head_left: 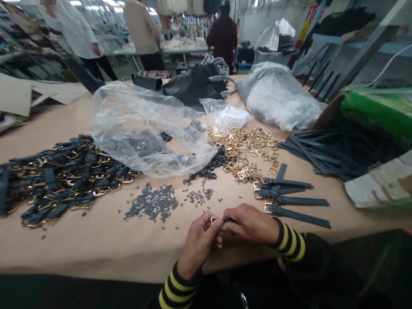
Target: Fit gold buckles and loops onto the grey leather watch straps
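Note:
Both hands meet over the front edge of the table. Between the fingertips of my left hand (200,240) is a gold buckle (213,219). My right hand (249,223) pinches a dark strap (229,219) that runs up to the buckle; most of the strap is hidden by the fingers. Just beyond the right hand lie several dark straps with gold buckles (299,213). Small dark pieces (154,201) are scattered in a heap past the left hand. Loose gold buckles (246,146) form a pile farther back, beside small dark loops (209,165).
Buckled straps (74,171) are heaped at the left. A clear plastic bag (151,128) lies mid-table, and a stuffed bag (280,94) stands behind. Plain dark strips (328,150) spill from a box at the right. People (222,38) stand in the background.

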Action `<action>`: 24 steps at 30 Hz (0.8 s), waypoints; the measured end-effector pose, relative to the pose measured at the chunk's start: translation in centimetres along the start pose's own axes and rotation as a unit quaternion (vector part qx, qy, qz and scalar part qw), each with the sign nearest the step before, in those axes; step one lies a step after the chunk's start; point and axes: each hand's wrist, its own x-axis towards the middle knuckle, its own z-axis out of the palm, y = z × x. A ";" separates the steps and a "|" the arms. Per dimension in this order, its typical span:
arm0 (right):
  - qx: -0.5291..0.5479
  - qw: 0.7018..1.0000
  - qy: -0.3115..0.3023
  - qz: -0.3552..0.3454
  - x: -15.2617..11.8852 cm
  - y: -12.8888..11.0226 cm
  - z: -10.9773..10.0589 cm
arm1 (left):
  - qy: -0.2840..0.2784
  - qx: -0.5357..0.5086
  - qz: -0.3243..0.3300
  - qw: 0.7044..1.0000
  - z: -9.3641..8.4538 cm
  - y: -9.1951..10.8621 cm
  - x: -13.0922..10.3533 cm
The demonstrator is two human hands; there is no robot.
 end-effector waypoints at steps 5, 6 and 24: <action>-0.029 0.999 0.046 0.000 5.5 1.4 -2.4 | 0.042 -0.041 0.006 0.998 -1.5 -0.5 0.7; -0.085 0.992 0.091 0.030 6.7 1.6 -2.7 | 0.044 -0.042 0.009 0.998 -1.7 -0.6 0.8; -0.158 0.975 0.115 0.110 5.9 2.5 -3.3 | 0.078 -0.092 0.022 0.993 -1.1 -0.9 0.3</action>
